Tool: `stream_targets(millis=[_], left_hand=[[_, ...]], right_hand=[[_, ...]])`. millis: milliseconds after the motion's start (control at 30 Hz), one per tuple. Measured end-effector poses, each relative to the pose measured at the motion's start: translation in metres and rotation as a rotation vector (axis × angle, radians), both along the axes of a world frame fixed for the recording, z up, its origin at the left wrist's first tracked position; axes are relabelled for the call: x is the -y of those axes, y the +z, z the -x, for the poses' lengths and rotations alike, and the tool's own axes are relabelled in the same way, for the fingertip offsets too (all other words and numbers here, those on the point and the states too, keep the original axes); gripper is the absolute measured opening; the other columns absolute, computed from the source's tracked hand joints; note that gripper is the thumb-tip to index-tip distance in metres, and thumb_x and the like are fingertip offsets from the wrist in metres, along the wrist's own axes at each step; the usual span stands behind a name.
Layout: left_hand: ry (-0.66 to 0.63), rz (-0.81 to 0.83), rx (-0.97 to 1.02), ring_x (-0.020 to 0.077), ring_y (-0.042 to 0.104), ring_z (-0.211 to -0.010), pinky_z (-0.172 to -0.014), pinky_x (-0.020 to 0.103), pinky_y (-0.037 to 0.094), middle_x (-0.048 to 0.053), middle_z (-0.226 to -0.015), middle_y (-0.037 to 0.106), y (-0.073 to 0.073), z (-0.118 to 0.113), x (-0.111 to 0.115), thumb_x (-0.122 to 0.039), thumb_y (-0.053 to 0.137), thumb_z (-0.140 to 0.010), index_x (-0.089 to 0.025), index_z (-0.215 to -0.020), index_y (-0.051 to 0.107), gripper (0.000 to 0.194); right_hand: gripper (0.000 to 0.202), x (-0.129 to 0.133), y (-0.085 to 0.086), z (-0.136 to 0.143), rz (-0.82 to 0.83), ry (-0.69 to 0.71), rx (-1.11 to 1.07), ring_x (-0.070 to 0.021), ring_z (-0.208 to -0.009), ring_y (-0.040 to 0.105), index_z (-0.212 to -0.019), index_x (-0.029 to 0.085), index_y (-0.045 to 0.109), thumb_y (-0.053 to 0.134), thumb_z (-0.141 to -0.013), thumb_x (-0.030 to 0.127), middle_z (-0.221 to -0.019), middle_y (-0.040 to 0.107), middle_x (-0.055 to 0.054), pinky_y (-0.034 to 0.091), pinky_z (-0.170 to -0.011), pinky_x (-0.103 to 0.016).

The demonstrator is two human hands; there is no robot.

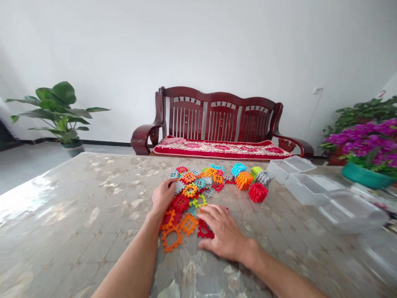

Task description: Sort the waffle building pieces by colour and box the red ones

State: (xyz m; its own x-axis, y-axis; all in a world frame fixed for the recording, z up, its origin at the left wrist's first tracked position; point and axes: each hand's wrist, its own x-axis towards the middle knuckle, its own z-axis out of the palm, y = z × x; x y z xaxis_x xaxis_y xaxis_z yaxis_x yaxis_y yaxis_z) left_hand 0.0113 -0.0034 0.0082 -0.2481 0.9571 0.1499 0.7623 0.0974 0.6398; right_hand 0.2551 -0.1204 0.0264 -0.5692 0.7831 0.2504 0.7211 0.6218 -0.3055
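A loose pile of flat plastic interlocking building pieces with toothed edges, in several colours, lies in front of me. My left hand (163, 196) rests cupped along the left side of the pile, fingers bent and a little apart, fingertips by a grey piece (179, 187). Spread over the near right side is my right hand (223, 231), palm down, above a red piece (203, 229) that it partly covers. Between the hands are an orange window piece (189, 224), a dark red window piece (180, 203) and a lime piece (200, 201). An orange frame piece (164, 245) lies nearest me.
Stacks of like pieces stand to the right, including an orange stack (244, 181), a red stack (258, 193) and a blue stack (238, 169). Clear plastic boxes (305, 191) and a teal flowerpot (367, 176) sit farther right. A wooden bench (221, 118) is behind the table (102, 215).
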Motion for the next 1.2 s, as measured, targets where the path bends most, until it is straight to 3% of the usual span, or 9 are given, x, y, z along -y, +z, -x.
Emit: stream_targets(millis=[100, 200, 300, 400, 500, 567, 700, 967, 1200], left_hand=[[-0.001, 0.004, 0.019, 0.021, 0.064, -0.104, -0.087, 0.028, 0.048, 0.001, -0.117, 0.07, -0.001, 0.0, -0.001, -0.035, 0.043, -0.087, -0.029, -0.111, 0.068, 0.035], [0.002, 0.009, 0.033, 0.0216, 0.064, -0.105, -0.087, 0.029, 0.048, 0.001, -0.117, 0.07, -0.001, 0.0, -0.001, -0.035, 0.044, -0.087, -0.029, -0.111, 0.068, 0.035], [-0.006, -0.009, 0.045, 0.0211, 0.064, -0.104, -0.088, 0.029, 0.048, 0.001, -0.117, 0.07, -0.001, 0.001, -0.001, -0.034, 0.045, -0.086, -0.028, -0.112, 0.068, 0.035], [-0.026, -0.022, 0.083, 0.0195, 0.064, -0.103, -0.09, 0.028, 0.047, -0.001, -0.116, 0.07, -0.002, 0.002, 0.0, -0.034, 0.046, -0.086, -0.028, -0.115, 0.067, 0.035], [-0.045, -0.033, 0.124, 0.0178, 0.065, -0.102, -0.091, 0.026, 0.047, -0.001, -0.114, 0.071, -0.001, 0.002, 0.002, -0.034, 0.047, -0.087, -0.028, -0.116, 0.066, 0.036], [-0.056, -0.044, 0.14, 0.0174, 0.065, -0.103, -0.091, 0.026, 0.047, -0.002, -0.114, 0.071, -0.001, 0.002, 0.003, -0.033, 0.046, -0.087, -0.027, -0.116, 0.066, 0.036], [-0.052, -0.049, 0.156, 0.0179, 0.065, -0.103, -0.09, 0.026, 0.047, -0.002, -0.114, 0.071, 0.0, 0.002, 0.002, -0.031, 0.045, -0.086, -0.026, -0.114, 0.067, 0.036], [-0.028, -0.044, 0.118, 0.0186, 0.066, -0.096, -0.083, 0.026, 0.049, -0.001, -0.11, 0.072, -0.001, 0.003, 0.002, -0.033, 0.043, -0.087, -0.027, -0.114, 0.068, 0.037], [0.03, -0.109, 0.206, 0.0192, 0.065, -0.094, -0.083, 0.027, 0.048, 0.002, -0.107, 0.073, -0.004, 0.007, 0.001, -0.036, 0.039, -0.087, -0.023, -0.111, 0.068, 0.04]], right_hand=[[0.046, -0.013, -0.001, -0.008, -0.022, -0.124, -0.05, -0.0249, -0.119, 0.048, -0.122, 0.025, 0.06, 0.069, -0.078, 0.039, -0.127, 0.059, -0.007, 0.036, -0.104, -0.043], [0.04, -0.017, 0.003, -0.007, -0.05, -0.165, -0.092, -0.0241, -0.115, 0.05, -0.119, 0.023, 0.062, 0.067, -0.08, 0.029, -0.123, 0.061, -0.007, 0.038, -0.102, -0.042], [0.046, -0.006, 0.008, 0.014, -0.086, -0.017, -0.083, -0.0229, -0.122, 0.045, -0.126, 0.026, 0.057, 0.066, -0.081, 0.031, -0.131, 0.056, -0.006, 0.034, -0.107, -0.042], [0.053, 0.007, 0.01, 0.044, -0.138, 0.207, -0.023, -0.0235, -0.132, 0.034, -0.132, 0.027, 0.051, 0.063, -0.083, 0.043, -0.141, 0.048, -0.005, 0.024, -0.114, -0.044], [0.042, 0.011, 0.01, 0.061, -0.165, 0.413, 0.051, -0.0213, -0.132, 0.034, -0.124, 0.026, 0.056, 0.057, -0.088, 0.046, -0.137, 0.052, -0.003, 0.022, -0.115, -0.042], [0.029, 0.007, 0.007, 0.06, -0.17, 0.446, 0.063, -0.0182, -0.127, 0.04, -0.116, 0.025, 0.061, 0.054, -0.091, 0.04, -0.131, 0.057, -0.001, 0.025, -0.114, -0.038], [0.022, -0.006, 0.002, 0.039, -0.184, 0.341, 0.035, -0.0162, -0.122, 0.046, -0.112, 0.026, 0.062, 0.05, -0.094, 0.028, -0.127, 0.06, -0.001, 0.028, -0.111, -0.037], [0.029, -0.024, -0.002, -0.002, -0.187, 0.128, -0.073, -0.0195, -0.122, 0.048, -0.118, 0.026, 0.062, 0.056, -0.09, 0.024, -0.127, 0.061, -0.003, 0.035, -0.108, -0.04], [0.046, -0.029, -0.003, -0.053, -0.132, -0.333, -0.117, -0.0243, -0.114, 0.054, -0.121, 0.022, 0.061, 0.065, -0.076, 0.03, -0.124, 0.062, -0.008, 0.039, -0.102, -0.041]])
